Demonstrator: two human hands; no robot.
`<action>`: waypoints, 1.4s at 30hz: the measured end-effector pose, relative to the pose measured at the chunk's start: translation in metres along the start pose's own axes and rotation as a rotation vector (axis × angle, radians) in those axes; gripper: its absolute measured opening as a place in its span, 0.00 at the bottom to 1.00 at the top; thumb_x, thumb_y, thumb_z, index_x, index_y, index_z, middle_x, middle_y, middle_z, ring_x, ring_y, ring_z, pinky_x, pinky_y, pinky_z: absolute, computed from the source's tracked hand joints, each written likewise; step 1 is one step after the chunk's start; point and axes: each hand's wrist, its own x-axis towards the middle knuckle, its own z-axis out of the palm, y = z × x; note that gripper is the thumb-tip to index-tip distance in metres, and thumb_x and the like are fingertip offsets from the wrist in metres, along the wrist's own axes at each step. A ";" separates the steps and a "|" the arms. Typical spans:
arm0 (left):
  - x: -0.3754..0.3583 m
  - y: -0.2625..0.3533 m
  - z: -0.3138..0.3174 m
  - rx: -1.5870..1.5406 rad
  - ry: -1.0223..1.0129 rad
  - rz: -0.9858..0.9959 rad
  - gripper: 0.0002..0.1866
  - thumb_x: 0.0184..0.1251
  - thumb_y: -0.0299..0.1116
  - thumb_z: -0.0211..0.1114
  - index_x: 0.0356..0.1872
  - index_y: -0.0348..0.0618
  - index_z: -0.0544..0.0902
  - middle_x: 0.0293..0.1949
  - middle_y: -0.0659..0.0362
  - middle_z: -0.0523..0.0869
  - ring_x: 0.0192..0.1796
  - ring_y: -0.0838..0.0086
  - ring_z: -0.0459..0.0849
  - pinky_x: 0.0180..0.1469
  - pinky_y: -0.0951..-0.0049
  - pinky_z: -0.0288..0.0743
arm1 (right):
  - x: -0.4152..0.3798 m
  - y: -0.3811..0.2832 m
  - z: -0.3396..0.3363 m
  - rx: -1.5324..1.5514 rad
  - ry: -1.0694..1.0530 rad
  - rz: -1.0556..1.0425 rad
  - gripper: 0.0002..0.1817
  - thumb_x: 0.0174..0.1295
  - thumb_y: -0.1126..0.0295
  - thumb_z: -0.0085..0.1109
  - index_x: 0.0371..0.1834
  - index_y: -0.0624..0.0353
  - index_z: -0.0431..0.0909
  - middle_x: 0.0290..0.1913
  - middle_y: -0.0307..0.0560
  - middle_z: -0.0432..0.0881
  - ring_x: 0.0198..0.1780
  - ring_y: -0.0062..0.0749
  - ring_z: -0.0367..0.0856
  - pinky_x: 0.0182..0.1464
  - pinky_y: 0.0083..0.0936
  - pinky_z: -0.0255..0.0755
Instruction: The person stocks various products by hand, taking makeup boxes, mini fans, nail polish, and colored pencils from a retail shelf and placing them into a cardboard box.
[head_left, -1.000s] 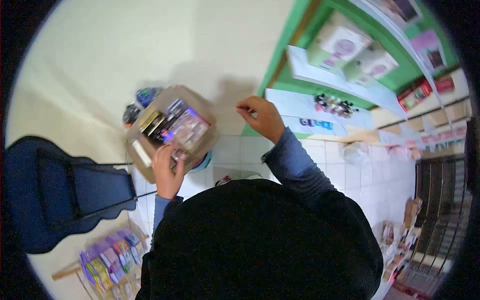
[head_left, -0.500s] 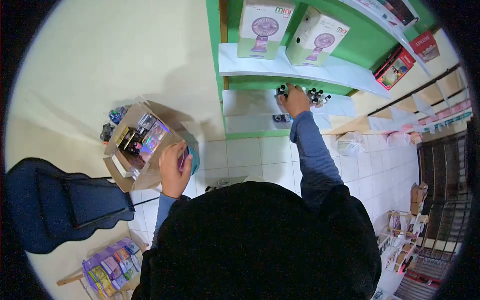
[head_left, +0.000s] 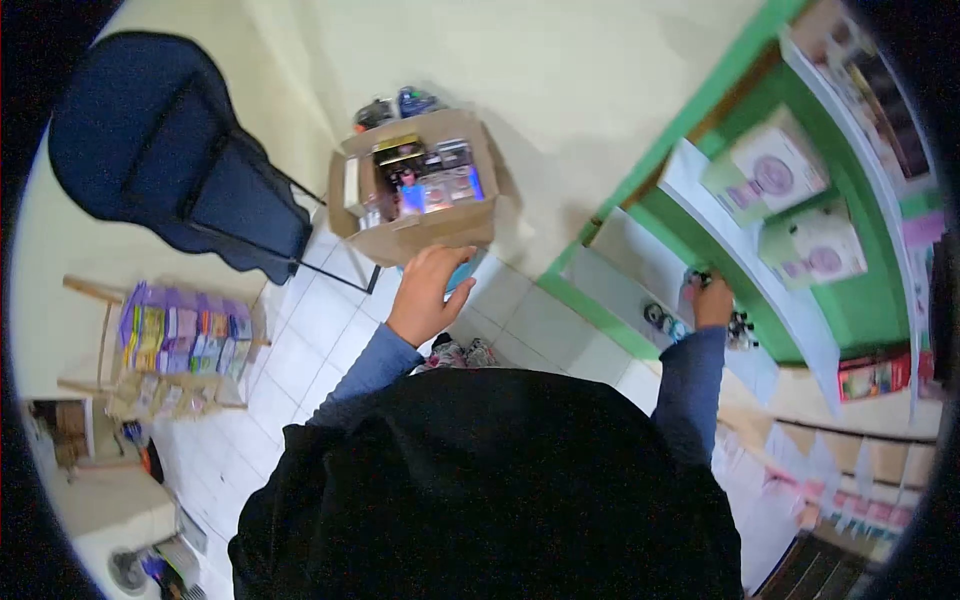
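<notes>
In the head view, my left hand (head_left: 432, 292) is at the near side of an open cardboard box (head_left: 410, 238), fingers stretched and thumb apart. Packed inside the box are small cartons (head_left: 400, 150) and shiny packages (head_left: 455, 190). My right hand (head_left: 713, 302) reaches onto a low white shelf (head_left: 640, 250), its fingers closed around a small dark-capped bottle (head_left: 692, 283), partly hidden by them. Beside that hand stand several small bottles (head_left: 740, 332) with black caps. Dark round items (head_left: 662, 320) sit on the level below.
Two mini fan boxes (head_left: 770, 170) (head_left: 815, 245) stand on the shelf above. A red box (head_left: 872, 378) is at the shelf's far end. To the left are a dark padded chair (head_left: 190, 160) and a purple hanging organizer (head_left: 185, 335). White tiles (head_left: 290, 350) cover the floor.
My view has turned left toward the cardboard box, so the shelves appear farther right and tilted. My left hand stays by the box; my right hand remains among the small bottles.
</notes>
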 end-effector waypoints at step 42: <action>0.142 -0.250 -0.023 0.115 -0.330 -0.177 0.21 0.47 0.27 0.66 0.47 0.40 0.78 0.43 0.46 0.82 0.47 0.51 0.80 0.52 0.58 0.73 | 0.081 -0.460 0.196 0.247 -0.452 -0.899 0.11 0.55 0.73 0.51 0.42 0.60 0.75 0.38 0.55 0.78 0.42 0.50 0.79 0.43 0.41 0.76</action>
